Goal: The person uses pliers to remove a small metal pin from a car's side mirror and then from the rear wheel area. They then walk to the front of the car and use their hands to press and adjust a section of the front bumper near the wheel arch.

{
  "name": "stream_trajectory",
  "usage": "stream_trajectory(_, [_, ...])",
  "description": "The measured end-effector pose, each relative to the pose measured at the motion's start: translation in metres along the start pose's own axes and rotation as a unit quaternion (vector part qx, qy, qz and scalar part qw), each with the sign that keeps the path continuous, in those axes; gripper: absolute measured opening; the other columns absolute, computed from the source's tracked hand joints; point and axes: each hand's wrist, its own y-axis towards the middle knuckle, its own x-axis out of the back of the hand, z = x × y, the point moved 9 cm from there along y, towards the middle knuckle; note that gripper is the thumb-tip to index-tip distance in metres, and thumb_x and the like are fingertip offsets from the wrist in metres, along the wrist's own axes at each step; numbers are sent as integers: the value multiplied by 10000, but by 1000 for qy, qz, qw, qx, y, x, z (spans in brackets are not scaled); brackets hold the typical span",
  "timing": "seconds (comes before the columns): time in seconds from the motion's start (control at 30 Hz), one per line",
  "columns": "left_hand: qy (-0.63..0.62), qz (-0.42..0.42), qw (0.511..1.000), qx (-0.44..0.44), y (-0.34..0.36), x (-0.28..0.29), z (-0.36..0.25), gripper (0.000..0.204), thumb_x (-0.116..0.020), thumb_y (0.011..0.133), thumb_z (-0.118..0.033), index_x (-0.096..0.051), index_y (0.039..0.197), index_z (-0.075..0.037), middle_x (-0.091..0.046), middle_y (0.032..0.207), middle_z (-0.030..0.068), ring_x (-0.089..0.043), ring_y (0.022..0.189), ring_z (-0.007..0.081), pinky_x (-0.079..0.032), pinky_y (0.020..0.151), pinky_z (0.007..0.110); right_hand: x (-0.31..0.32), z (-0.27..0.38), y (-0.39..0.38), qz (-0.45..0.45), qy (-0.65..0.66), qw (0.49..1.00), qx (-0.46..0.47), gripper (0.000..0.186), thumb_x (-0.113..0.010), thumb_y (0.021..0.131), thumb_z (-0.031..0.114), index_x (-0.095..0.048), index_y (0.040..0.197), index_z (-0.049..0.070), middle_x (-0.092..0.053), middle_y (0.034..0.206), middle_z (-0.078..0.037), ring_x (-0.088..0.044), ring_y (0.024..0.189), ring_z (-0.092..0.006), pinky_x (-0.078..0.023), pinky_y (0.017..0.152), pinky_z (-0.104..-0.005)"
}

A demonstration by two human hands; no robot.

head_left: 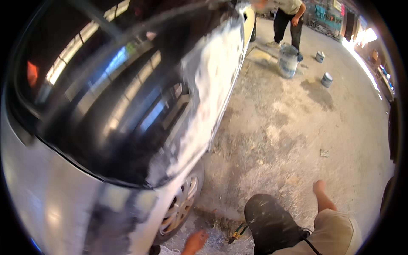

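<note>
My left hand (195, 242) is low, between the car's wheel (180, 208) and a pair of pliers (237, 233) with yellow and dark handles on the floor. Its fingers look curled in; whatever they may hold is hidden. Out from a beige sleeve (342, 231) my right arm reaches over the floor, ending in my right hand (319, 187). That hand is small and blurred, so its fingers cannot be made out. A dark, speckled trouser knee (270, 219) lies between my arms. The silver car (51, 191) on the left carries pale and grey patches (214, 72) along its side.
Beyond the car stands another person (289, 21) in dark trousers, beside a large stained bucket (288, 61). Two small cans (327, 80) rest on the stained concrete floor (272, 127). A small flat scrap (324, 152) lies farther right. Dark glass (106, 106) reflects bright roof openings.
</note>
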Motion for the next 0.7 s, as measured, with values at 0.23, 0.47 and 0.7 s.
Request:
stream_trajectory(0.23, [-73,80,992,-68,-163,93,-270,476,-556,999,-407,-641,1299,-48,-677,1186,263,-629,1123,448,-505,954,488,284,20,-206,119,32,984,-125,292,-609,855,184,-755,1017,-11,-716,1108,-262,-687,1087,-410,-548,938,-478])
stream_trajectory(0.47, [-18,80,995,-57,-216,235,-415,535,-540,1004,-508,-655,1295,-74,-683,1208,247,-629,1181,409,-483,1004,478,408,-21,-230,177,80,973,-121,296,-604,877,198,-715,981,-56,-712,1063,-292,-691,1054,-432,-553,917,-487])
stream_trajectory(0.7, [131,2,990,44,-176,266,-356,598,-499,986,-564,-668,1249,-55,-680,1185,285,-637,1174,399,-481,1014,498,440,-45,-124,115,108,983,-89,396,-667,835,328,-725,931,-51,-734,1013,-256,-701,1003,-445,-537,969,-462])
